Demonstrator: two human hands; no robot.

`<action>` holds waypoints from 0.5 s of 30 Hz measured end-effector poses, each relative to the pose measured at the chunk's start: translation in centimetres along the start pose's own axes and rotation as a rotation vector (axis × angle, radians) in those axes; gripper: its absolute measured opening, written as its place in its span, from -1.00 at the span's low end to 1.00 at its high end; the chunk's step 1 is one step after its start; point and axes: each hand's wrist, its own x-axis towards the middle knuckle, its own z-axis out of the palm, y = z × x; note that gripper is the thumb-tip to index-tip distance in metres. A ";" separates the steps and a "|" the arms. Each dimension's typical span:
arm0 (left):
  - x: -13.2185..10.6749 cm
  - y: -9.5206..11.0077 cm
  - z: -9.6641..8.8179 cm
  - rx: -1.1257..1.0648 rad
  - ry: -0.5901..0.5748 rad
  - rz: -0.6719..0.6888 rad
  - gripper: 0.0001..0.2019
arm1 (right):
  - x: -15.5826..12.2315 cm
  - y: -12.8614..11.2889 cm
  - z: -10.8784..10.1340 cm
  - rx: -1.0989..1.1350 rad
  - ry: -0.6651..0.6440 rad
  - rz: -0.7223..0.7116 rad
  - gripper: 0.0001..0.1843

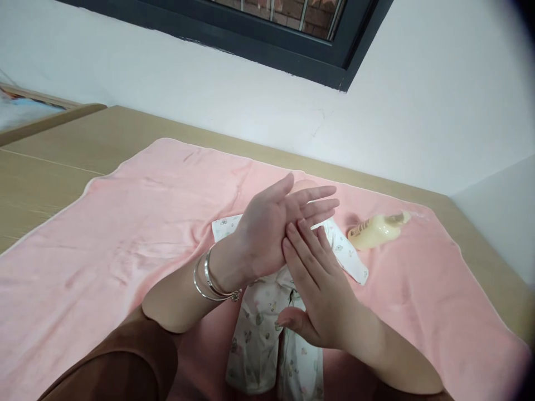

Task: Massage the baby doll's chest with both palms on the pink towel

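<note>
My left hand is held palm up with its fingers stretched out, and nothing lies in it. Flat fingers of my right hand touch the edge of the left palm, the thumb standing apart. Below both hands, a white baby outfit with small printed figures lies spread on a pink blanket. Its upper part is mostly hidden by my hands. Behind my left fingers shows a rounded pinkish shape, too covered to name. A pale yellow pump bottle lies on its side to the right of the outfit.
The blanket covers much of a light wooden surface. A white wall rises behind it, with a dark-framed window above. At the far left is a wooden edge with pale blue material beyond it.
</note>
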 end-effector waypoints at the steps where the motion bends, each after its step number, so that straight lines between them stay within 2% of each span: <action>1: 0.2 -0.2 0.1 -0.011 0.020 0.022 -0.28 | -0.1 0.0 0.0 0.013 -0.001 -0.003 -0.03; 3: 0.5 -0.8 0.8 -0.037 0.039 0.065 -0.29 | -0.2 0.0 -0.1 0.040 0.019 -0.010 -0.04; 7: 0.0 -1.6 2.1 -0.005 -0.041 0.150 -0.34 | -0.6 0.2 -0.4 0.044 0.032 -0.029 -0.07; 12: -1.5 -2.1 2.3 0.196 0.021 0.270 -0.45 | -1.1 0.5 -0.3 -0.003 0.031 -0.013 -0.06; 15: -2.7 -2.5 2.5 0.192 -0.018 0.342 -0.50 | -1.3 0.5 0.4 0.023 0.045 0.055 -0.02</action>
